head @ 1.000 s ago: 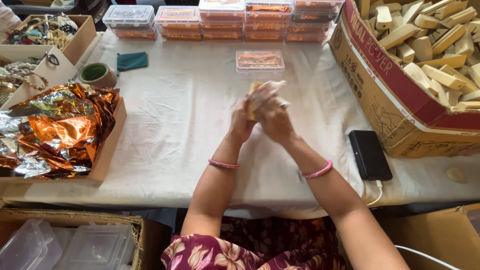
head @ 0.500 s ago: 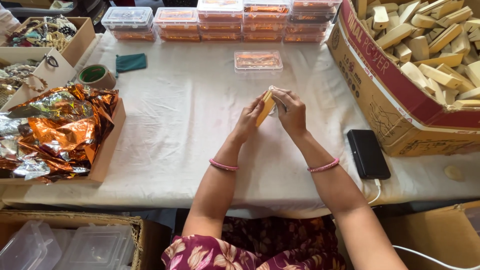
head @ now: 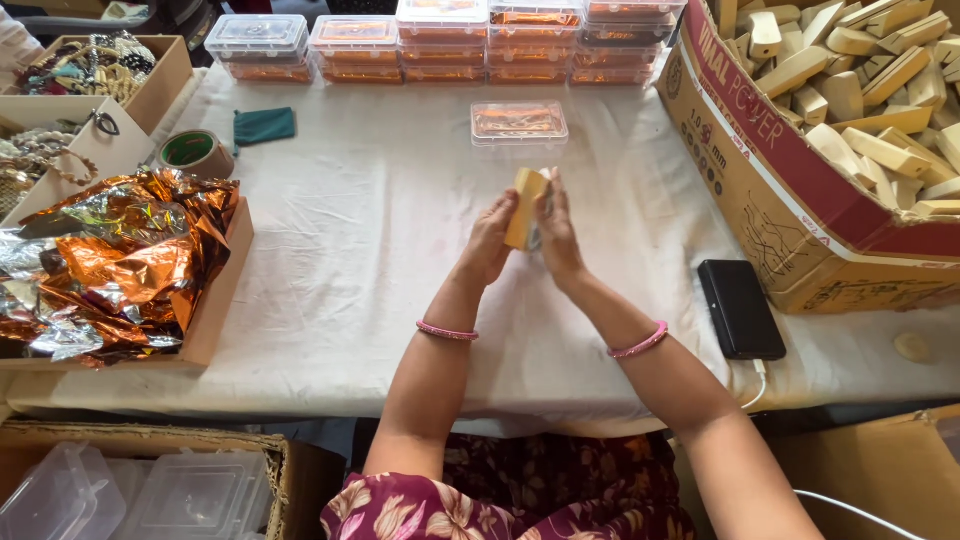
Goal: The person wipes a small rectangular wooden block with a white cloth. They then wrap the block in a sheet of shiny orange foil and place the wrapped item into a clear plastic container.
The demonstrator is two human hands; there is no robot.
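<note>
While the person sat at the near edge of the cloth-covered table [head: 380, 300], both hands met over its middle, the left hand [head: 490, 243] and the right hand [head: 556, 235] pressed around a pale yellow block [head: 525, 205]. The block stood roughly upright between the palms, its long axis pointing toward the far edge, neither hand nearer it than the other. Just beyond it lay a clear lidded box [head: 518, 122], a black phone [head: 740, 308] resting toward the right edge.

red-brown carton [head: 790, 190] right | dark phone [head: 740, 308] beside | clear boxes [head: 440, 40], possibly orange-filled, top
</note>
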